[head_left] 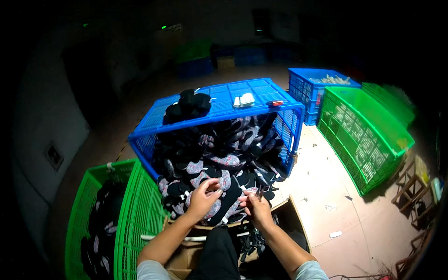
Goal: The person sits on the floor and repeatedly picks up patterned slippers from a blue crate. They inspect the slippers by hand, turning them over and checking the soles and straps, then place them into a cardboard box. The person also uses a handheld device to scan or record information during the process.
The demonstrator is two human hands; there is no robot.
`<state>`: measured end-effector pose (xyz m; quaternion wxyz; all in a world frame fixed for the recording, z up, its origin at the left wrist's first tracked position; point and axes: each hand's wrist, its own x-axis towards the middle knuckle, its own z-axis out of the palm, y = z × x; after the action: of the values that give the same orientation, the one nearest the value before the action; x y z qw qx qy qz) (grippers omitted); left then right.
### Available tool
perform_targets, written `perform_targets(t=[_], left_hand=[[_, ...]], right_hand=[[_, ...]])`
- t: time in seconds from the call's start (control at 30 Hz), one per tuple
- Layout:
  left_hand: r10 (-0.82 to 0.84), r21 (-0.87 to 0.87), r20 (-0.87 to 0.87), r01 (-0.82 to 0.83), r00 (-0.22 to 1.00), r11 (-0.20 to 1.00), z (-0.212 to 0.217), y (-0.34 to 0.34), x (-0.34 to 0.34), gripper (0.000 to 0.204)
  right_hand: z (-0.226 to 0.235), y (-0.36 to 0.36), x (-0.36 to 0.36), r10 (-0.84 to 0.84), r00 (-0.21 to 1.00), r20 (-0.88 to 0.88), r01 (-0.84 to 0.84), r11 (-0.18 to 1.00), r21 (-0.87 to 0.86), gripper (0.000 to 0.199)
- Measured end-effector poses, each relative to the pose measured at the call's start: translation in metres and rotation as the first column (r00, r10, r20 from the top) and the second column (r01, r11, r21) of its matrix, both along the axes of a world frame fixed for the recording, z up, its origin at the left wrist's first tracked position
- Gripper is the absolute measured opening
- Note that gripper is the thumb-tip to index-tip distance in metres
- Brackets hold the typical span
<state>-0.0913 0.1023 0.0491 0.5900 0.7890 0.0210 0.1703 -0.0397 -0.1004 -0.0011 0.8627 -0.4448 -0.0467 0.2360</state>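
My left hand (203, 199) is raised over a heap of slippers (225, 159), black with grey-pink flowered soles. Its fingers are bent but apart, and I see nothing in them. My right hand (257, 208) is closed around a small dark tool (261, 191), slim like thread snips, with its tip pointing up. Small white tags show on several slippers. The heap spills out of a blue plastic crate (215, 106) lying on its side, its opening toward me. Nearer my body, an open cardboard box (294, 213) holds black strap-like pieces (252, 242).
On the blue crate lie black slippers (188, 106), a white packet (244, 100) and a small red object (275, 103). Green crates (130, 224) stand at the left, another green crate (357, 135) and a blue crate (303, 91) at the right. A wooden stool (413, 182) is far right.
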Motion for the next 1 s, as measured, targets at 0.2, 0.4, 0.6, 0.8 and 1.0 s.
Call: perform_targets(t=[0.2, 0.4, 0.6, 0.8, 1.0], left_hand=[[-0.17, 0.669, 0.059, 0.087, 0.984, 0.739, 0.031, -0.028, 0.177, 0.057], [-0.061, 0.831, 0.323, -0.253, 0.944, 0.496, 0.061, -0.082, 0.341, 0.063], [-0.042, 0.897, 0.423, -0.412, 0.905, 0.163, 0.064, -0.14, 0.436, 0.05], [0.068, 0.967, 0.207, -0.215, 0.976, 0.137, 0.063, -0.155, 0.482, 0.029], [0.094, 0.648, 0.533, -0.478, 0.841, 0.593, 0.06, -0.116, 0.47, 0.027]], right_hand=[[-0.023, -0.006, 0.035, -0.053, 0.997, -0.061, 0.056, 0.998, 0.04, 0.033], [-0.01, -0.034, 0.053, -0.122, 0.989, -0.083, 0.127, 0.99, 0.059, 0.034], [-0.011, -0.046, 0.07, -0.177, 0.97, -0.164, 0.196, 0.975, 0.105, 0.032], [-0.017, -0.052, 0.078, -0.185, 0.965, -0.186, 0.21, 0.97, 0.124, 0.031], [-0.01, -0.054, 0.08, -0.222, 0.962, -0.161, 0.249, 0.951, 0.18, 0.03]])
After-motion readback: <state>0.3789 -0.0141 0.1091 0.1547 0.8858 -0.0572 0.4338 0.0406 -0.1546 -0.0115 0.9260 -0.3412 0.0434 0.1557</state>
